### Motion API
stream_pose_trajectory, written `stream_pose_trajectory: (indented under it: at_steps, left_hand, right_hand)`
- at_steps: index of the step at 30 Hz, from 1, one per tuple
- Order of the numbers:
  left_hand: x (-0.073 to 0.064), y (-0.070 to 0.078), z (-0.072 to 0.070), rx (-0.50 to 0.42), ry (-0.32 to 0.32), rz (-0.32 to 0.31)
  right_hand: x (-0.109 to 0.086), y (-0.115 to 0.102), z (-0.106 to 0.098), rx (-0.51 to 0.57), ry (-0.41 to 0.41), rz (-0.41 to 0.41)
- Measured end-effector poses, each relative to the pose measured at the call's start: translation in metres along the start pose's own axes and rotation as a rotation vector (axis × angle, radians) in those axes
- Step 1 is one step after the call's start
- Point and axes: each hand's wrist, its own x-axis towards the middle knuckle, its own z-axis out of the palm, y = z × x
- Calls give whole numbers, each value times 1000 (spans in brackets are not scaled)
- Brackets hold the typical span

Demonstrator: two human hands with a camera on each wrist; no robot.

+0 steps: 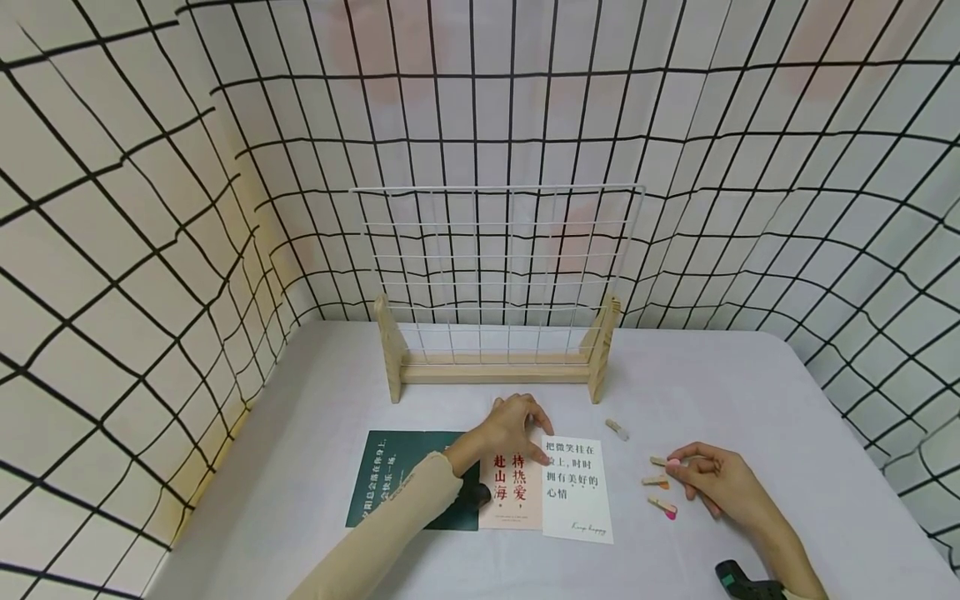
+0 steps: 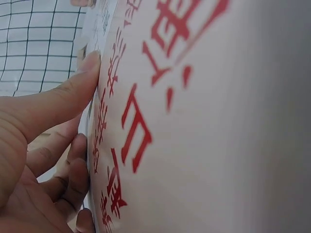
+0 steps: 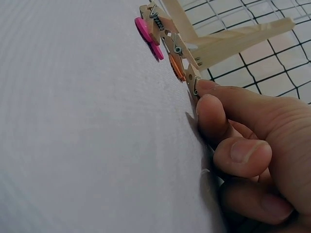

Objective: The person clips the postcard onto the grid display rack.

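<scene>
My left hand [image 1: 512,427] arches over the pink card with red writing [image 1: 510,492]. Its thumb and fingertips touch the upper left part of a white card [image 1: 577,492], a gap showing between them. The left thumb also shows at the card edges in the left wrist view. Over on the right, my right hand [image 1: 723,483] pinches the end of a small wooden clothespin [image 3: 190,80] between thumb and index finger; its pink decoration [image 1: 672,462] shows by the fingertips. Nearer me lie a clothespin with an orange decoration [image 1: 656,482] and one with a magenta decoration [image 1: 663,507].
A dark green card [image 1: 375,467] lies left of the pink one, partly under my left forearm. Behind the cards stands a white wire grid [image 1: 495,257] on a wooden base [image 1: 495,372]. Another clothespin [image 1: 617,429] lies right of the base. Black netting surrounds the table.
</scene>
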Motion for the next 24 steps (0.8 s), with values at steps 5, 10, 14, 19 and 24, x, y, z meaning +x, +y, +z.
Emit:
stream_pose_trajectory:
  at_steps: [5,10,14,19,24]
  left_hand:
    - [-1,1,1,-23,-15,-15]
    - [-1,0,0,-42,-26,-16]
    - [-2,-1,0,-82,-32,-24]
    - [-1,-5,-2,-157,-43,-9]
    - [-2,-8,-8,-280,-72,29]
  right_hand:
    - [-1,0,0,3,-1,-5]
    - [-1,-1,0,5,5,-1]
    - [-3,-3,0,16,6,2]
    - [-6,-7,0,30,18,10]
    - [-5,-7,0,28,42,42]
